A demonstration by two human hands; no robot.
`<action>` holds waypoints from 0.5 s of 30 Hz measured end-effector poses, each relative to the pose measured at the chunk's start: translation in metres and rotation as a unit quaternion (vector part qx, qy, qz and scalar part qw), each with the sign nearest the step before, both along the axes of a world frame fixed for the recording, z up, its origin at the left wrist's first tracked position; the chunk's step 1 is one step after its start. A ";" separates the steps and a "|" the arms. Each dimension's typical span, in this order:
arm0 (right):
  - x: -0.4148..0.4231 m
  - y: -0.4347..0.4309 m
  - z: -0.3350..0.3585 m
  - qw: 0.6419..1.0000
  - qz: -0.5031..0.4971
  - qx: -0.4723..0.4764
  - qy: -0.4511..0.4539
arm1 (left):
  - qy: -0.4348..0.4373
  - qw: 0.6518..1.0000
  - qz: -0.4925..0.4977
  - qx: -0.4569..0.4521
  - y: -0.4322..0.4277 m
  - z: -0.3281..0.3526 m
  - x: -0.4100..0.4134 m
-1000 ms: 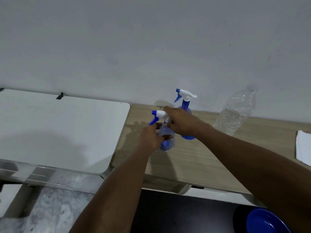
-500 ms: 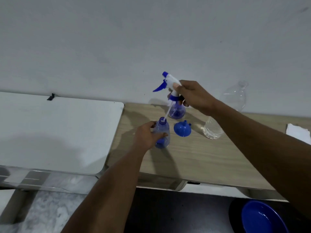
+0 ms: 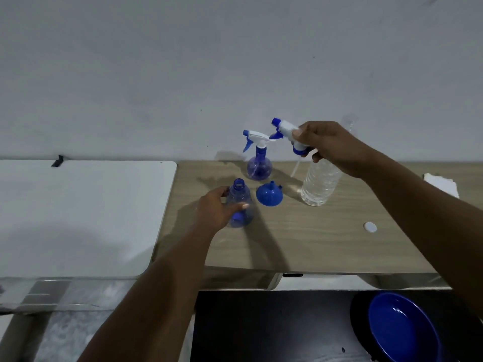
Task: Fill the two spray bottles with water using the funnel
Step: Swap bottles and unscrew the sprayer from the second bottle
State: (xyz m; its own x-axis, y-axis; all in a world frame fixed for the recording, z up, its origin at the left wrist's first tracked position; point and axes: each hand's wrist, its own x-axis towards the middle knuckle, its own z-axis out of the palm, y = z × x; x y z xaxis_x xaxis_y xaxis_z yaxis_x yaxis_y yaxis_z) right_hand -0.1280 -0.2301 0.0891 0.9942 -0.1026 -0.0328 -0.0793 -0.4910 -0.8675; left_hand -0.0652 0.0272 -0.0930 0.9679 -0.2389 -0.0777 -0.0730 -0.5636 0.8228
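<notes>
My left hand (image 3: 214, 209) grips an uncapped blue spray bottle (image 3: 240, 199) that stands on the wooden table (image 3: 300, 239). My right hand (image 3: 329, 145) holds its white and blue spray head (image 3: 287, 133) in the air, with the dip tube hanging down, above and to the right of that bottle. A second blue spray bottle (image 3: 258, 160) with its head on stands near the wall. A blue funnel (image 3: 269, 193) lies mouth down between the two bottles. A clear water bottle (image 3: 320, 182) without a cap stands right of the funnel, partly behind my right hand.
A white cap (image 3: 370, 227) lies on the table at the right. A white cloth (image 3: 441, 182) sits at the far right edge. A white board (image 3: 78, 212) adjoins the table on the left. A blue bowl (image 3: 402, 327) sits low at the bottom right.
My right hand has lifted the spray head out of the front bottle and carried it right, over the water bottle. My left hand still holds the bottle.
</notes>
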 end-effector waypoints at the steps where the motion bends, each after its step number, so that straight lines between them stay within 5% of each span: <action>1: -0.002 0.002 -0.009 1.000 0.010 -0.018 0.012 | 0.002 1.000 0.002 -0.003 0.000 0.000 0.000; 6: -0.017 0.027 -0.093 0.975 0.056 -0.211 0.033 | -0.001 1.000 0.002 -0.002 -0.001 -0.001 0.000; 15: -0.050 0.053 -0.206 0.913 0.093 -0.372 0.136 | 0.003 1.000 -0.001 -0.029 0.000 -0.001 -0.001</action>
State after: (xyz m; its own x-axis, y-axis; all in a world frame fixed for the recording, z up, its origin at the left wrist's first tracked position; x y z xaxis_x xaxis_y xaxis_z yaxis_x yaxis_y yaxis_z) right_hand -0.1785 -0.1773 -0.1166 0.9621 -0.0276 -0.2713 -0.0976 -0.9638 -0.2482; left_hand -0.0666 0.0272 -0.0944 0.9668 -0.2457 -0.0704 -0.0685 -0.5145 0.8547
